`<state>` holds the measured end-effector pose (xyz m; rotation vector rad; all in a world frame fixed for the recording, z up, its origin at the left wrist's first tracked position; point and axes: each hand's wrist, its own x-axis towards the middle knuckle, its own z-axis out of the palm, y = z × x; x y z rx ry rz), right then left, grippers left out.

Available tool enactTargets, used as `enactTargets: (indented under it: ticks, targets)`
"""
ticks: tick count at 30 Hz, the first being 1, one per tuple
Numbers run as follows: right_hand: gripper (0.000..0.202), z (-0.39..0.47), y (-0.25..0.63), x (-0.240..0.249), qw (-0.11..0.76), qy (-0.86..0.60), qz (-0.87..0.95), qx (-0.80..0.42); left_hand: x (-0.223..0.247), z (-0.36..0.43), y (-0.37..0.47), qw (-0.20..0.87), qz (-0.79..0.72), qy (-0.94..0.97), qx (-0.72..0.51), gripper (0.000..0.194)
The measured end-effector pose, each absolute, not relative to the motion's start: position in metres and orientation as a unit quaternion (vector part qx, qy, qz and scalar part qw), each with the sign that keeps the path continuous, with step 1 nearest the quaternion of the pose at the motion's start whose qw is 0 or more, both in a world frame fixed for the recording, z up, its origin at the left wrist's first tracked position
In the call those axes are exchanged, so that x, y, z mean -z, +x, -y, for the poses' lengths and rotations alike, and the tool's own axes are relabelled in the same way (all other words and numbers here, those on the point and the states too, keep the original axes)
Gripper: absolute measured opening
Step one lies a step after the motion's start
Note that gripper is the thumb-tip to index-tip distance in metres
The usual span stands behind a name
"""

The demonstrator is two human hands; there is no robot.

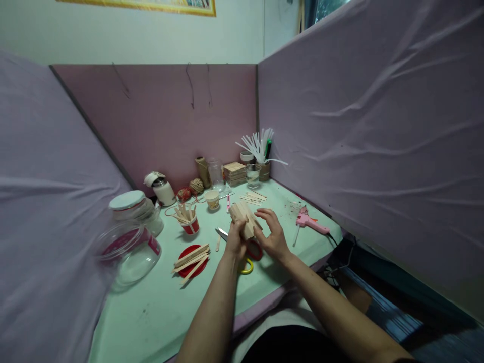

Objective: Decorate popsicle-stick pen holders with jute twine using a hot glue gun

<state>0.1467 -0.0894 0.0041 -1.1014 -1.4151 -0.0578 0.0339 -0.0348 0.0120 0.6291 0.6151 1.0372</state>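
My left hand [236,242] is closed around a piece made of pale wooden craft sticks [244,216], held up above the table. At its right side is my right hand [275,239], fingers spread and curved, with the thumb side close to the sticks' lower edge; whether it touches them I cannot tell. Beneath the hands lie scissors [247,267] with a yellow loop, a red loop and blades pointing left, partly hidden. A short stick [218,243] lies by the blades. Left of my forearm, several loose sticks [194,259] rest across a red lid [185,273].
A pink glue gun [312,222] with a cord lies right. Sticks fill a red-and-white cup [190,225]; a paper cup [212,200] stands behind. Clear jars [139,257] crowd the left edge. Twine [196,186], stacked wooden squares [234,174] and white glue sticks [259,146] line the back.
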Motion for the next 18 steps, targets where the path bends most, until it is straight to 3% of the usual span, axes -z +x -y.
enactTargets:
  ticks: [10, 18]
  targets:
    - [0.022, 0.089, 0.165, -0.017, 0.602, -0.457, 0.655, -0.034, -0.001, 0.035, 0.039, 0.723, -0.293, 0.37, -0.505, 0.067]
    - [0.018, 0.085, 0.17, -0.006, 0.606, -0.47, 0.637, -0.078, 0.014, 0.028, 0.041, 0.684, -0.327, 0.41, -0.507, 0.066]
